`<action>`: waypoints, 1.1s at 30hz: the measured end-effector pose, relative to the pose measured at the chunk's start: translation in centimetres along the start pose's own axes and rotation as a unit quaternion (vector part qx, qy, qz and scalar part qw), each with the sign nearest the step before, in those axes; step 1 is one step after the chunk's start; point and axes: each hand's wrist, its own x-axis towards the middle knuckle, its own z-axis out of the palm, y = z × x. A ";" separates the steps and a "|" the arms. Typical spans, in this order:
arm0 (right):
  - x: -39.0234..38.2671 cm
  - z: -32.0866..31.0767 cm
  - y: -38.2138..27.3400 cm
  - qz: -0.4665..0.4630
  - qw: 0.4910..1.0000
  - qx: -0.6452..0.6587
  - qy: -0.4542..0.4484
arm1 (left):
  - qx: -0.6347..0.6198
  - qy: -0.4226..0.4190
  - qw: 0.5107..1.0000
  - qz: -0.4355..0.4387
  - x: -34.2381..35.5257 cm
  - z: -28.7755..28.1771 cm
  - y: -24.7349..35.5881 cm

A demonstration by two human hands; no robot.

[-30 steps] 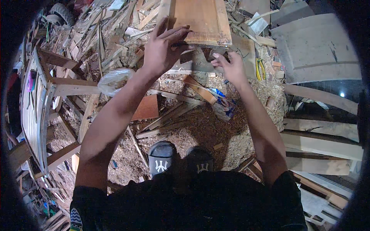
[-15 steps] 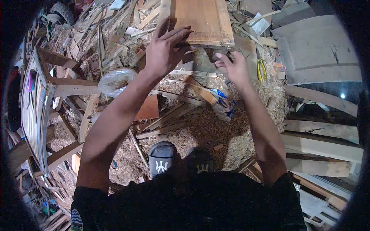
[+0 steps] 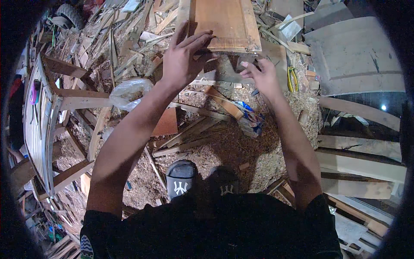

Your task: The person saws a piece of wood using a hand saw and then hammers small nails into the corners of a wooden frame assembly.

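Far left: pale slatted wooden frame (image 3: 41, 125) standing on edge, raw timber rails around it. Clear plastic bag (image 3: 128, 91) lies crumpled on the scrap just left of the left forearm. Floor (image 3: 224, 146) is sawdust and offcuts all over; a reddish board piece (image 3: 167, 123) sits under the left arm.

Left hand (image 3: 183, 60) rests palm down on the near-left corner of the brown wooden panel (image 3: 224, 23), fingers (image 3: 196, 39) spread apart and flat across its edge, pressing rather than clamping. The panel lies flat at top centre, framed door style with a raised border, its near edge facing the person; what carries it is hidden, cannot tell.

Handling judgement: panel looks stiff, solid, fairly heavy, not fragile, surface smooth so it may slide under a flat palm; best taken by the two long side rails or the near edge with both hands.

Right hand (image 3: 261, 75) hovers just below the panel's near-right corner, fingers loosely curled and slightly apart, tips near a dark block under that edge; touching or not, cannot tell, and nothing is clearly gripped. So the panel is under the left fingers and just ahead of the right ones.

Below the hands: blue-printed wrapper (image 3: 250, 116) in the sawdust, black sandals (image 3: 181, 179) at bottom centre. Right: yellow-handled pliers (image 3: 292, 78), then grey boards (image 3: 353, 52).
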 end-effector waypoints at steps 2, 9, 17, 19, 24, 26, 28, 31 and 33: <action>-0.5 0.8 -0.9 0.007 0.999 0.034 -0.006 | 0.008 -0.006 1.000 -0.005 -0.2 0.0 -0.1; -0.7 0.6 -0.5 0.019 0.999 0.045 0.008 | 0.008 -0.001 1.000 -0.009 -0.1 0.4 0.0; -1.0 0.6 -0.5 0.023 0.999 0.043 -0.003 | 0.000 -0.008 1.000 -0.012 -0.5 0.6 -0.5; -0.9 0.5 -0.3 0.024 0.999 0.038 -0.015 | -0.008 0.006 1.000 0.011 -0.5 0.5 -0.5; -1.0 0.2 -0.2 0.057 0.998 0.022 -0.034 | -0.011 -0.003 0.999 0.031 -0.8 0.5 -1.1; -1.1 0.5 -0.3 0.033 0.999 0.020 -0.021 | -0.001 -0.006 1.000 0.030 -0.8 0.4 -1.0; -1.2 0.9 -0.2 0.020 1.000 0.021 -0.007 | -0.023 0.007 1.000 0.015 -0.9 0.6 -0.7; -1.1 1.3 0.1 0.012 1.000 0.012 0.020 | -0.013 0.006 1.000 0.018 -0.8 0.7 -0.8; -1.2 1.4 0.3 0.016 0.999 0.003 0.030 | -0.014 0.004 1.000 0.023 -1.0 0.6 -0.9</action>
